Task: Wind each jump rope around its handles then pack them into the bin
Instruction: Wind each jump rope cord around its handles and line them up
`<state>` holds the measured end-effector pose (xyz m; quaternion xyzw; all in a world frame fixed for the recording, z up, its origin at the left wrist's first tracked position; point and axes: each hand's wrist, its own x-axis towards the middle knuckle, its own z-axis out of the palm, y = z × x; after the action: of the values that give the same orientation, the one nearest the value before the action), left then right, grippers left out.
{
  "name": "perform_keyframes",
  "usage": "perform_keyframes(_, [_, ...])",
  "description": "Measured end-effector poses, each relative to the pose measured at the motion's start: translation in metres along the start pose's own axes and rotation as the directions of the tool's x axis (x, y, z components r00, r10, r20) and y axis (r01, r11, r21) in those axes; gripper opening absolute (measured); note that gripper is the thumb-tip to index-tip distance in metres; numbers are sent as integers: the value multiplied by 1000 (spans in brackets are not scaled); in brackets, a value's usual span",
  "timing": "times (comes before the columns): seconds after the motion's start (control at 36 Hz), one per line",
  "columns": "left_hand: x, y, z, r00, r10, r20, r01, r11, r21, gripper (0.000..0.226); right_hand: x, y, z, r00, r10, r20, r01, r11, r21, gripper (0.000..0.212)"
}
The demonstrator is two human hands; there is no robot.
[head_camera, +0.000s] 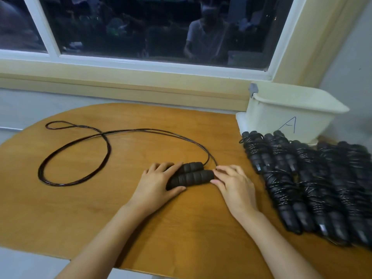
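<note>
Lying side by side near the middle of the worktop (181, 228), the two dark handles (191, 175) of one rope are being held. The left hand (159, 182) is laid over their left ends, with its fingers (171, 168) nearly straight and spread on top. The right hand (233, 184) is set at the other end. There the tip of the near handle looks pinched between bent fingers (221, 169) and the thumb, just where the cord comes out.

The cord (108, 146) is not wound yet. It is spread out to the left in one big loop and one small one, flat on the worktop. A pile (314, 182) of ropes already wound is stacked on the right. The bin (281, 115), marked with an A, is set behind that pile, by the wall. What is in it cannot be seen.

The handles look thick, soft and a bit squashy, so a good hold can be had round their middles. They should be kept pressed together, or they may roll apart. The cord looks thin, light and bendy, and maybe a bit springy. It could slide off if it is wound loosely. It is best taken close to the handles and pulled snug on each turn.
</note>
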<state>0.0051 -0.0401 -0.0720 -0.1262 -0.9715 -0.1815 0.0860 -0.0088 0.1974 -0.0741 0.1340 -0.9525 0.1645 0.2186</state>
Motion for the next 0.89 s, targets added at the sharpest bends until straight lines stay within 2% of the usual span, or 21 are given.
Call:
perform_keyframes(0.08, [-2,-6,2,999,36,-12,-37,995,-91,73,3,-3,3,999,-32,-7,32,999,20,28])
perform_keyframes(0.22, [-3,-14,-2,995,88,45,-81,987,-140,76,4,-8,6,994,-107,-17,108,993,50,30])
perform_keyframes(0.44, [-5,-16,-7,988,126,94,-117,988,-98,76,6,-7,5,990,-138,11,137,989,52,34])
perform_keyframes(0.56, [-7,-19,-10,980,167,109,-156,982,-108,67,20,1,1,977,-113,180,95,990,104,60])
perform_keyframes(0.67, [-6,-22,-9,970,208,125,-197,976,-95,63,43,4,2,907,-199,370,153,977,150,72])
perform_keyframes(0.72, [-4,-28,-11,966,224,131,-216,974,-70,63,50,1,3,871,-249,424,195,967,166,67])
perform_keyframes(0.78, [-3,-39,-14,969,214,124,-211,977,-35,62,57,-1,0,850,-271,453,234,963,137,51])
perform_keyframes(0.89, [-3,-65,-24,985,148,94,-147,989,-14,62,67,4,1,880,-258,399,241,966,93,30])
